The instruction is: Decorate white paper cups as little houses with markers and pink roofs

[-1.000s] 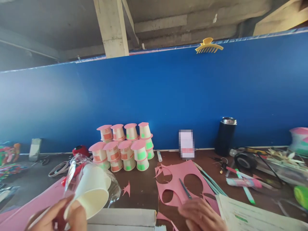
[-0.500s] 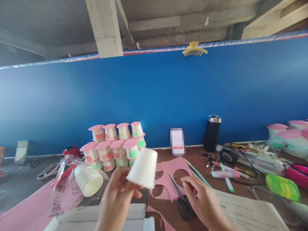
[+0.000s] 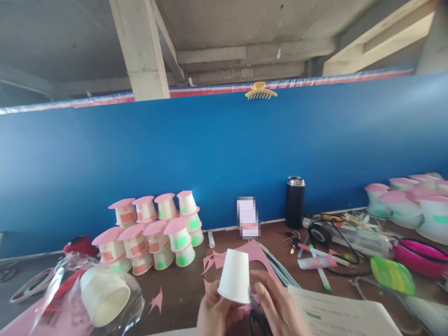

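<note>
A plain white paper cup (image 3: pixel 235 275) is upside down, its wide rim low and its closed base up. My left hand (image 3: pixel 215 310) is closed on the rim from below and to the left. Beside the cup's right edge, my right hand (image 3: pixel 276 303) has its thumb and fingers curled, with the tips against the cup near the rim. Below, black scissors handles (image 3: pixel 258 322) show partly; my hands hide the blades. Behind the cup lies pink paper (image 3: pixel 257 252) with cut-outs and scraps.
At the left, decorated cups (image 3: pixel 154 238) stand stacked under pink tops, near a plastic bag of cups (image 3: pixel 105 296). A black bottle (image 3: pixel 295 203) stands by the blue partition (image 3: pixel 210 149). To the right lie markers (image 3: pixel 320 268), a written sheet (image 3: pixel 336 312) and more decorated cups (image 3: pixel 399 205).
The cup and my left hand have moved right and down. My right hand has come in from beside the scissors to the cup. The view has shifted right, and the white box has mostly left it.
</note>
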The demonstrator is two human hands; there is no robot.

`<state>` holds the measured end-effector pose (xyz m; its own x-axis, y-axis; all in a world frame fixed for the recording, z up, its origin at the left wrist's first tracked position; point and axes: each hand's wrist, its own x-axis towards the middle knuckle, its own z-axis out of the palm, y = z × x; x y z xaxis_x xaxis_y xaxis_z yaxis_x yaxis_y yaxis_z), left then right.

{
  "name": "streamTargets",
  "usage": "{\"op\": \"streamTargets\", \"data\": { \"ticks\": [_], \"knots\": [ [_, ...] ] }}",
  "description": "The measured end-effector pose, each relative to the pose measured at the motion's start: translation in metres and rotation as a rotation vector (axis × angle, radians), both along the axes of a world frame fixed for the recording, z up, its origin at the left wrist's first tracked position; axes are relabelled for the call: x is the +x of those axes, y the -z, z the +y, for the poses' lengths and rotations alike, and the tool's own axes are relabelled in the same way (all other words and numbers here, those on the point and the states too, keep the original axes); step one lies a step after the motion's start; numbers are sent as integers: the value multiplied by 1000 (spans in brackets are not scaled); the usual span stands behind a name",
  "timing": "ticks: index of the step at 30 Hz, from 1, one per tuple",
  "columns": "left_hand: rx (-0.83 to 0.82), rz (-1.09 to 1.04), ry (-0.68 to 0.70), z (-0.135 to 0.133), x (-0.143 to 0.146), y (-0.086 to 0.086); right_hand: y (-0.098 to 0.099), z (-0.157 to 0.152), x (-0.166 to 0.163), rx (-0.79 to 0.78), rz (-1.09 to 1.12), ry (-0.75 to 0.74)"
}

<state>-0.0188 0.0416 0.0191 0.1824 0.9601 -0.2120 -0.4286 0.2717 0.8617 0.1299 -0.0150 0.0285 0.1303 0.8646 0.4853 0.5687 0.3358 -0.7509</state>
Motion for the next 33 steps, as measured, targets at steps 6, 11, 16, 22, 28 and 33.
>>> {"op": "streamTargets", "data": {
  "ticks": [6, 11, 16, 22, 28, 33],
  "knots": [
    [169, 221, 63, 1, -1, 5, 1, 0, -6, 34, 54, -92],
    [229, 266, 53, 1, -1, 8, -2, 3, -12, -115, 328, -345],
    [173, 92, 59, -1, 4, 5, -10, 0, -9, -161, 468, -220],
    [-10, -143, 172, -3, 3, 3, -11, 3, -10, -93, 476, -39],
    [-231, -334, 277, -8, -2, 0, -6, -1, -10, -35, 157, -40],
    [-253, -375, 157, -6, -6, -7, -1, 5, 4, -9, 211, 95]
  ]
}}
